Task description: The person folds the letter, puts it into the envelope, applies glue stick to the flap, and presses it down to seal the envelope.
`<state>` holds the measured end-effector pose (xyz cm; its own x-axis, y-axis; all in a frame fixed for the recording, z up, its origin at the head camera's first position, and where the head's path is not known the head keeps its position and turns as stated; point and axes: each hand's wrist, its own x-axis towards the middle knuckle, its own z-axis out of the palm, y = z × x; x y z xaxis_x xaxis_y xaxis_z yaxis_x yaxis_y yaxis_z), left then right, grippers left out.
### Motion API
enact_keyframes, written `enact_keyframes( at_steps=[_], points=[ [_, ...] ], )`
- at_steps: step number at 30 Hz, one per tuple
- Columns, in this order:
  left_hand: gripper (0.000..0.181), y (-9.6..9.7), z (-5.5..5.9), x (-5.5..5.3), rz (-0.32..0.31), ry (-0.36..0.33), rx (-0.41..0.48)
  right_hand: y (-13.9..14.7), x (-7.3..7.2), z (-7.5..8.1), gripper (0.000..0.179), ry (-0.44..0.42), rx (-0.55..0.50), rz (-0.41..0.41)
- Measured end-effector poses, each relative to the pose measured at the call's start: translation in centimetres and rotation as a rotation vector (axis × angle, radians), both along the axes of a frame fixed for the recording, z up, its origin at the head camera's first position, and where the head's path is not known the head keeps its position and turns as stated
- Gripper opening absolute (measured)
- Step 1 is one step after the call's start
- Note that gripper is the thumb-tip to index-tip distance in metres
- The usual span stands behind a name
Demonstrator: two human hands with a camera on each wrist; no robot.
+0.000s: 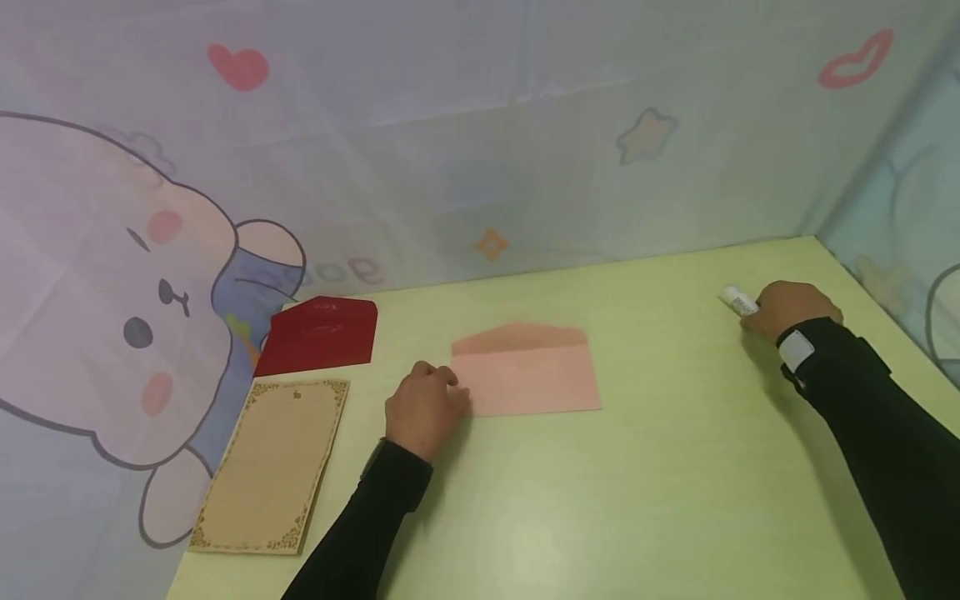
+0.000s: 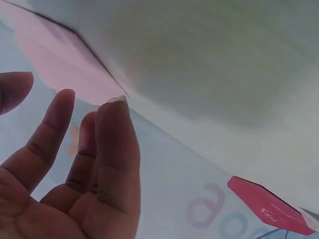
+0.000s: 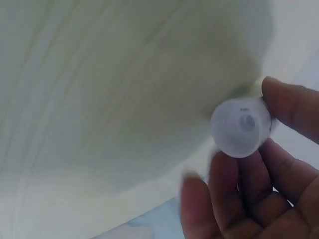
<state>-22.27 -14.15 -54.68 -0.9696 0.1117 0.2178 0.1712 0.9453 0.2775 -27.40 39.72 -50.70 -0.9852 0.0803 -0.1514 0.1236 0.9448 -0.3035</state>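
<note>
A pink envelope [image 1: 525,383] lies on the table with its flap raised toward the back. At its left edge is my left hand [image 1: 426,408], fingers loosely bent and nothing held between them. The left wrist view shows those fingers [image 2: 117,164] close to the envelope [image 2: 70,69]; whether they touch it I cannot tell. Far to the right, my right hand [image 1: 798,308] pinches a white glue stick [image 1: 738,300] between thumb and fingers. Its round end [image 3: 237,128] faces the right wrist camera, slightly blurred.
A red envelope [image 1: 322,337] lies at the back left. In front of it is a stack of cream letter paper [image 1: 273,467] with a decorated border. A printed cloth [image 1: 450,125] hangs behind the pale yellow table [image 1: 600,517].
</note>
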Motion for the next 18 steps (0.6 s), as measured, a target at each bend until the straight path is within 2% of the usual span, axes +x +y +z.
enact_keyframes(
  at_steps=[2, 4, 6, 9, 11, 15, 18],
  points=[
    [0.020, 0.6, 1.9, 0.9, -0.004, -0.007, 0.016, -0.6, 0.1, 0.3, 0.039, 0.012, -0.011, 0.020],
    [0.022, 1.2, 4.4, 1.6, -0.021, -0.074, 0.080, -1.7, 0.3, 0.8, 0.044, 0.039, -0.047, 0.050],
    [0.024, 1.7, 5.3, 1.6, -0.050, -0.117, 0.162, -3.4, 0.6, 1.4, 0.052, 0.059, -0.113, 0.082],
    [0.029, 2.7, 6.4, 1.6, -0.105, -0.199, 0.323, -6.8, 1.6, 2.7, 0.061, 0.064, -0.237, 0.097],
    [0.032, 3.6, 6.9, 1.7, -0.145, -0.236, 0.400, -9.5, 2.5, 3.5, 0.062, 0.068, -0.313, 0.108],
    [0.042, 5.5, 7.7, 2.0, -0.251, -0.262, 0.472, -15.2, 4.5, 4.6, 0.051, 0.097, -0.446, 0.190],
    [0.054, 7.0, 7.8, 2.5, -0.316, -0.268, 0.500, -19.0, 5.9, 4.8, 0.038, 0.120, -0.543, 0.273]
  ],
)
